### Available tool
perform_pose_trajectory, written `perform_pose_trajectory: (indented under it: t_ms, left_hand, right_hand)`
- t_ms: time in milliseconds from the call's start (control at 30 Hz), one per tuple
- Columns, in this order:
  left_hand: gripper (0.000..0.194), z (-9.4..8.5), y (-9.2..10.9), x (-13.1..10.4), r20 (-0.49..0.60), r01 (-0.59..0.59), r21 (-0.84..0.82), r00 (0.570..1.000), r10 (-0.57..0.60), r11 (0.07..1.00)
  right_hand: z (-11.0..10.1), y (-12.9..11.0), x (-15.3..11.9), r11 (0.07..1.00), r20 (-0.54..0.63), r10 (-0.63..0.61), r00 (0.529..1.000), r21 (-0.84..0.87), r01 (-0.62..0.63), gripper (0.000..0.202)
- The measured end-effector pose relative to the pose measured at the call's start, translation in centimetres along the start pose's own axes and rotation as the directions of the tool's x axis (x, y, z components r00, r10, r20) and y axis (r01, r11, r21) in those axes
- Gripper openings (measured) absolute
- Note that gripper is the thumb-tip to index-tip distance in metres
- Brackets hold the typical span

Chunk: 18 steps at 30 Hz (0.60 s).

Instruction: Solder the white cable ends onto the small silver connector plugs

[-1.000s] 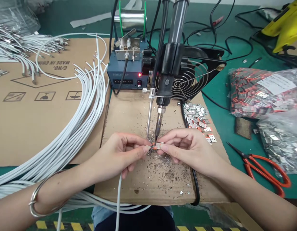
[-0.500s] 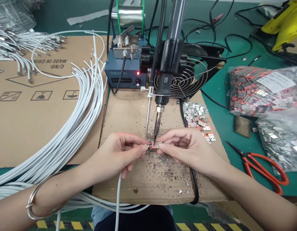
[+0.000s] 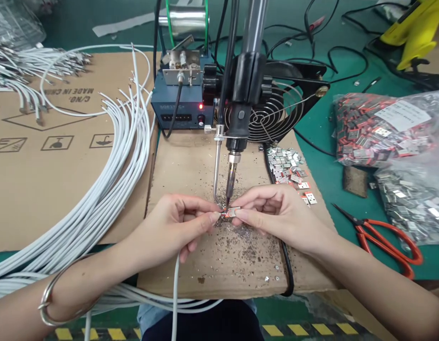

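My left hand pinches the end of a white cable, which hangs down below the fingers. Between thumb and fingers of my right hand is a small metal connector with a red part. Cable end and connector meet under the tip of the upright soldering iron. Beside that tip comes down a thin bent metal feed tube. Whether the tip touches the joint is too small to tell.
White cables lie in a bundle on the left. Behind are a blue control box and a fan. Loose connectors, bagged connectors and red-handled cutters lie to the right.
The whole view has shifted slightly, so the bench items appear a little further left and up. Both hands keep their pinches, with the connector still under the iron.
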<state>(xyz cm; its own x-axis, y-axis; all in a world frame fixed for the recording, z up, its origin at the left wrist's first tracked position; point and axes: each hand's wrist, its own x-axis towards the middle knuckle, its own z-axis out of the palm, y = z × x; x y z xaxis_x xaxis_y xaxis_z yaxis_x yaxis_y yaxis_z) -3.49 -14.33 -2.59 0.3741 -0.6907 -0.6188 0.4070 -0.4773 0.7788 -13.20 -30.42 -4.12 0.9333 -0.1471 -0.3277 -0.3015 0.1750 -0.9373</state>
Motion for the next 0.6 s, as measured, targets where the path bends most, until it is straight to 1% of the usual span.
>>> perform_pose_trajectory:
  t_ms: [100,200,333,600]
  left_hand:
    - [0.012,0.00,-0.07,0.03,0.001,0.011,-0.001,1.000,-0.011,1.000]
    - [0.015,-0.05,-0.12,0.08,-0.010,0.041,0.050,0.999,-0.040,0.998]
    - [0.019,-0.14,-0.16,0.23,-0.011,0.048,0.101,0.999,-0.047,0.994]
    - [0.013,0.01,-0.07,0.22,-0.014,-0.005,0.019,1.000,0.005,1.000]
  right_hand:
    - [0.03,0.12,-0.04,1.000,0.005,-0.001,1.000,0.004,0.001,0.008]
    - [0.11,0.36,-0.05,1.000,-0.017,0.002,1.000,0.011,-0.002,0.010]
    - [0.18,0.58,0.04,1.000,-0.030,-0.003,1.000,-0.005,0.003,0.007]
    - [0.05,0.43,0.02,1.000,-0.008,-0.013,1.000,-0.015,0.013,0.003]
